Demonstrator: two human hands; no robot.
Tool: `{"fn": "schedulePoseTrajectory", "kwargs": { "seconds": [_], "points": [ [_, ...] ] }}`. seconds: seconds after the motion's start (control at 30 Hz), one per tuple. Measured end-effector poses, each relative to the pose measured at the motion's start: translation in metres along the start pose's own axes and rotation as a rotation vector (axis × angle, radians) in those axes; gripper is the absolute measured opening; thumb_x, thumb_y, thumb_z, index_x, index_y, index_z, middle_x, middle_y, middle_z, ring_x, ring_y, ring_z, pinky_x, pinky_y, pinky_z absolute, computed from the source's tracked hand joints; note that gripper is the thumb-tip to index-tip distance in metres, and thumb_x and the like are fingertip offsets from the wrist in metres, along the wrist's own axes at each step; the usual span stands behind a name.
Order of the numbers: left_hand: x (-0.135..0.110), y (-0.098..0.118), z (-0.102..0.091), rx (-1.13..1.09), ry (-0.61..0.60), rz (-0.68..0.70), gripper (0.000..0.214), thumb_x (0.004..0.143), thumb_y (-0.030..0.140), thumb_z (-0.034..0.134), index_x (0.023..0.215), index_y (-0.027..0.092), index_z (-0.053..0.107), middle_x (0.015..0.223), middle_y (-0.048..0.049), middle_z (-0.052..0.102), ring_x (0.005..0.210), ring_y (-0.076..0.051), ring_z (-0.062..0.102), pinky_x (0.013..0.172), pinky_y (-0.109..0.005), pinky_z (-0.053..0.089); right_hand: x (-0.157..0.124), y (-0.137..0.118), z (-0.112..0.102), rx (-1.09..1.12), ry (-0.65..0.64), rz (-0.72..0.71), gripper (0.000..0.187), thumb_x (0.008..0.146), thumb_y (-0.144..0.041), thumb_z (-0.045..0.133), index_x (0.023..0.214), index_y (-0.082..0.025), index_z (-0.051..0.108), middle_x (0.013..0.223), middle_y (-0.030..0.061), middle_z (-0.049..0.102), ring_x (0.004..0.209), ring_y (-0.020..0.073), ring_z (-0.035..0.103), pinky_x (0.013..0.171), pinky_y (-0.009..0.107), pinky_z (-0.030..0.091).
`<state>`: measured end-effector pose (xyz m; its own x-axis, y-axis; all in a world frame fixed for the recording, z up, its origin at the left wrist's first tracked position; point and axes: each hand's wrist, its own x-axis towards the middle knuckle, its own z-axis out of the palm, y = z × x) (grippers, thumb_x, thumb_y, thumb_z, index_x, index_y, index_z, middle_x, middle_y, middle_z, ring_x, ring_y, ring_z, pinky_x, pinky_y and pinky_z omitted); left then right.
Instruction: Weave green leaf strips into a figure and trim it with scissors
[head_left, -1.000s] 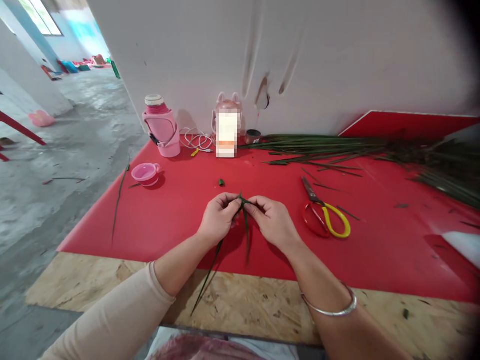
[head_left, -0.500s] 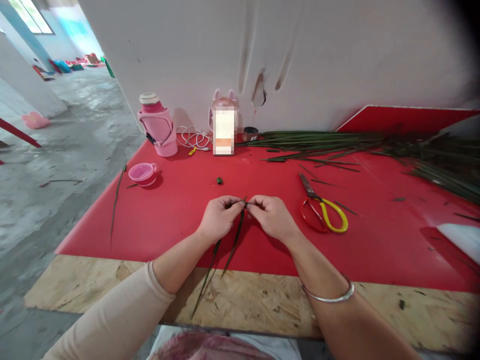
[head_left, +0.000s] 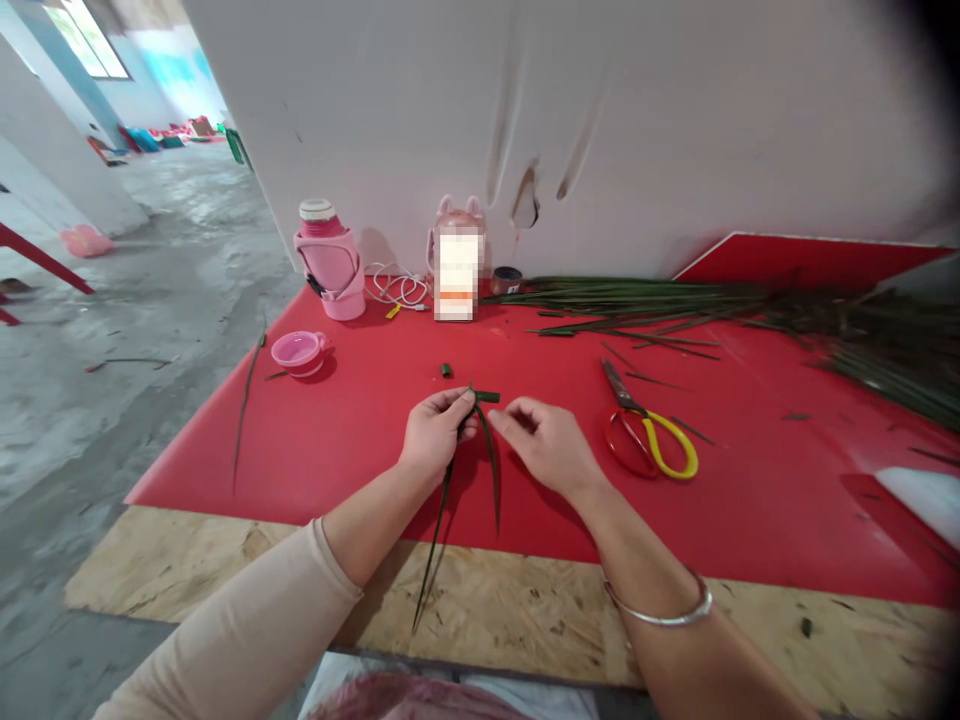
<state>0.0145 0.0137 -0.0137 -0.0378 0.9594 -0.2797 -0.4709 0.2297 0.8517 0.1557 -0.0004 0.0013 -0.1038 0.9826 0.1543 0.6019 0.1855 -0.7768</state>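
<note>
My left hand [head_left: 433, 432] pinches a folded green leaf strip [head_left: 489, 460] over the red mat [head_left: 345, 440]. Two long ends of the strip hang toward me, one reaching the bare board edge. A short folded end sticks out to the right of my fingers. My right hand [head_left: 547, 445] hovers just right of the strip, its fingers curled loosely and apart from the leaf, with nothing in them. A small cut piece of leaf [head_left: 446, 370] lies just beyond my hands.
Red and yellow scissors [head_left: 651, 435] lie to the right. A pile of long green leaves [head_left: 675, 300] runs along the back right. A pink bottle [head_left: 331, 260], a pink cup [head_left: 298, 352], a white cable [head_left: 397, 287] and a small jar [head_left: 508, 280] stand by the wall.
My right hand has let go of the strip and drawn slightly right. The left hand keeps hold, and the folded end now points right.
</note>
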Motion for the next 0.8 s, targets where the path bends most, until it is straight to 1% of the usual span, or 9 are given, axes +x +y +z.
{"fn": "schedulePoseTrajectory", "kwargs": {
  "seconds": [0.07, 0.13, 0.23, 0.33, 0.4, 0.53, 0.6, 0.67, 0.8],
  "points": [
    [0.001, 0.0, -0.001, 0.009, 0.003, 0.019, 0.034, 0.057, 0.034, 0.075, 0.078, 0.011, 0.063, 0.053, 0.0043, 0.054, 0.042, -0.003, 0.047, 0.042, -0.015, 0.037, -0.002, -0.007, 0.004, 0.092, -0.164, 0.06, 0.022, 0.073, -0.04, 0.061, 0.074, -0.018, 0.063, 0.066, 0.0012, 0.063, 0.059, 0.0134, 0.055, 0.055, 0.023, 0.041],
    [0.001, 0.0, -0.002, 0.056, 0.008, 0.051, 0.033, 0.06, 0.035, 0.073, 0.08, 0.01, 0.064, 0.049, 0.0044, 0.054, 0.04, -0.004, 0.046, 0.039, -0.015, 0.035, -0.003, -0.012, 0.006, 0.189, -0.218, 0.131, 0.021, 0.075, -0.037, 0.058, 0.08, -0.017, 0.064, 0.07, 0.0025, 0.067, 0.061, 0.0145, 0.059, 0.055, 0.023, 0.043],
    [0.002, 0.001, -0.004, 0.162, 0.019, 0.101, 0.031, 0.066, 0.035, 0.069, 0.084, 0.01, 0.065, 0.045, 0.005, 0.052, 0.035, -0.004, 0.041, 0.036, -0.016, 0.032, -0.004, -0.014, 0.001, 0.084, -0.177, 0.074, 0.018, 0.081, -0.03, 0.05, 0.078, -0.018, 0.064, 0.066, 0.0023, 0.066, 0.06, 0.0148, 0.06, 0.056, 0.024, 0.043],
    [0.001, 0.001, -0.005, 0.199, 0.032, 0.109, 0.028, 0.07, 0.033, 0.065, 0.085, 0.01, 0.064, 0.043, 0.0057, 0.051, 0.033, -0.003, 0.038, 0.035, -0.016, 0.03, -0.004, -0.011, -0.006, -0.045, -0.252, -0.061, 0.013, 0.079, -0.026, 0.054, 0.087, -0.02, 0.063, 0.069, 0.0011, 0.066, 0.063, 0.0144, 0.06, 0.06, 0.025, 0.043],
    [0.0, 0.002, -0.005, 0.195, 0.039, 0.109, 0.027, 0.071, 0.032, 0.064, 0.085, 0.01, 0.064, 0.044, 0.0054, 0.052, 0.034, -0.003, 0.039, 0.035, -0.016, 0.031, -0.004, -0.007, -0.006, 0.019, -0.288, -0.02, 0.022, 0.078, -0.03, 0.057, 0.098, -0.02, 0.059, 0.072, 0.0013, 0.066, 0.063, 0.0142, 0.06, 0.059, 0.026, 0.044],
    [0.0, 0.002, -0.003, 0.175, 0.019, 0.125, 0.027, 0.069, 0.033, 0.065, 0.085, 0.01, 0.064, 0.046, 0.005, 0.053, 0.036, -0.004, 0.041, 0.036, -0.016, 0.032, -0.003, -0.002, 0.008, 0.144, -0.137, 0.089, 0.027, 0.075, -0.036, 0.061, 0.095, -0.018, 0.056, 0.087, 0.0064, 0.066, 0.074, 0.0158, 0.062, 0.067, 0.029, 0.048],
    [0.0, 0.001, -0.003, 0.163, -0.001, 0.124, 0.029, 0.068, 0.034, 0.066, 0.084, 0.01, 0.064, 0.046, 0.0048, 0.053, 0.036, -0.004, 0.041, 0.036, -0.016, 0.032, -0.001, 0.0, 0.014, 0.22, -0.161, 0.093, 0.027, 0.072, -0.027, 0.064, 0.096, -0.019, 0.055, 0.09, 0.0064, 0.066, 0.077, 0.0156, 0.062, 0.069, 0.028, 0.048],
    [0.001, 0.0, -0.004, 0.16, -0.001, 0.123, 0.03, 0.068, 0.035, 0.067, 0.084, 0.01, 0.064, 0.047, 0.0047, 0.053, 0.036, -0.004, 0.041, 0.036, -0.016, 0.032, -0.001, 0.001, 0.016, 0.27, -0.243, 0.104, 0.028, 0.072, -0.02, 0.059, 0.099, -0.019, 0.054, 0.084, 0.004, 0.067, 0.074, 0.0148, 0.062, 0.067, 0.027, 0.047],
    [0.003, -0.001, -0.006, 0.174, 0.029, 0.124, 0.029, 0.068, 0.034, 0.067, 0.084, 0.01, 0.064, 0.047, 0.0046, 0.053, 0.037, -0.004, 0.042, 0.036, -0.016, 0.033, -0.002, 0.0, 0.008, 0.06, -0.271, 0.087, 0.012, 0.076, -0.018, 0.049, 0.084, -0.018, 0.058, 0.07, 0.0009, 0.065, 0.063, 0.0134, 0.058, 0.06, 0.025, 0.042]
  ]
}}
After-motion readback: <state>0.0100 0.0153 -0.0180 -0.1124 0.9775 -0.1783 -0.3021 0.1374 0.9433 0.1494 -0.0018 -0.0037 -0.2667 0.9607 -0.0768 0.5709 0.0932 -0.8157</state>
